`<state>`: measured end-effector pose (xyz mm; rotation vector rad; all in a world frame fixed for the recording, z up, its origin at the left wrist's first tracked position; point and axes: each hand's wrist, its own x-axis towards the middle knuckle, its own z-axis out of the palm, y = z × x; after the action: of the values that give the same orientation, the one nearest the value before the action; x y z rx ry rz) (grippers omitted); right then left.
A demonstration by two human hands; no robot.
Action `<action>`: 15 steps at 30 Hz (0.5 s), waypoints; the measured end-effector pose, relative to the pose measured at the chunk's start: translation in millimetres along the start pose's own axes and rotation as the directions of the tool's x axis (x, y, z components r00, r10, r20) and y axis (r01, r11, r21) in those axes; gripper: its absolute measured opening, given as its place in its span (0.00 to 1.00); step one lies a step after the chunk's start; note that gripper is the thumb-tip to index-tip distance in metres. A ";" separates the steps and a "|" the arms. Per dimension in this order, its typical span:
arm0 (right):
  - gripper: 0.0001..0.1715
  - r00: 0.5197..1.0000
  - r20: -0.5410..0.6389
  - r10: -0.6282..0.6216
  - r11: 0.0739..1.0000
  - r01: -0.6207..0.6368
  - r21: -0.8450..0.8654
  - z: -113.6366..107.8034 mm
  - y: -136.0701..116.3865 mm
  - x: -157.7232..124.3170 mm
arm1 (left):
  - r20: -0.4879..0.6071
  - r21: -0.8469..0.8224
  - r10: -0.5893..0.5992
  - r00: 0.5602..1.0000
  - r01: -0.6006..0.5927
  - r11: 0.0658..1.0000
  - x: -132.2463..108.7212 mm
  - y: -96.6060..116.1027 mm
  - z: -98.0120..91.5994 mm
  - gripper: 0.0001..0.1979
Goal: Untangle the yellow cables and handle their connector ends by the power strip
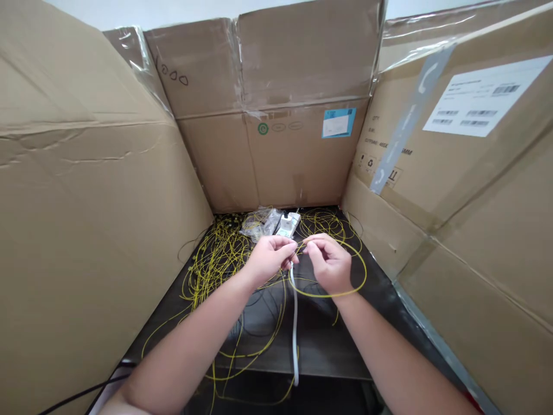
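My left hand (273,256) is closed in a pinch over the middle of the dark table, thumb against fingers. Opposite it, a short gap away, my right hand (330,264) pinches too. A thin yellow cable (365,271) runs between the fingertips and loops out around my right wrist. Its end at the fingers is too small to make out. Just beyond my hands lies a small white device (288,223) with a dark part on top. A white cord (295,328) comes down between my forearms and hangs over the table's front edge.
A tangle of yellow cables (211,265) covers the table's left side, with more coils (322,222) at the back right. A clear plastic bag (259,223) lies behind my left hand. Tall cardboard walls (285,161) enclose the dark table (319,346) on three sides.
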<state>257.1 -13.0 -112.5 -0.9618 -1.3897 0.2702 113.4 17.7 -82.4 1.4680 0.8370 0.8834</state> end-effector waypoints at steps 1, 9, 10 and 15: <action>0.11 0.999 -0.016 0.044 0.999 -0.043 0.026 -0.1 1.4 1.0 | -0.012 -0.005 -0.005 1.000 0.004 1.000 -0.9 0.8 -0.9 0.11; 0.08 0.962 0.091 0.259 0.875 -0.273 0.399 2.1 24.8 5.5 | -0.048 -0.013 -0.012 0.999 0.011 1.000 -6.5 3.9 -10.8 0.11; 0.08 0.958 0.146 0.246 0.867 -0.285 0.410 1.6 25.0 5.6 | -0.052 -0.013 -0.009 0.999 0.008 1.000 -7.1 4.0 -11.7 0.12; 0.08 0.910 0.390 0.139 0.884 -0.292 0.364 0.9 12.5 4.8 | -0.022 0.038 0.038 0.999 -0.037 0.999 -9.3 5.8 -13.7 0.10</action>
<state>261.9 -1.8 -118.0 -0.7289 -1.4637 0.9164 97.1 15.2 -76.5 1.5130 0.8490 0.9181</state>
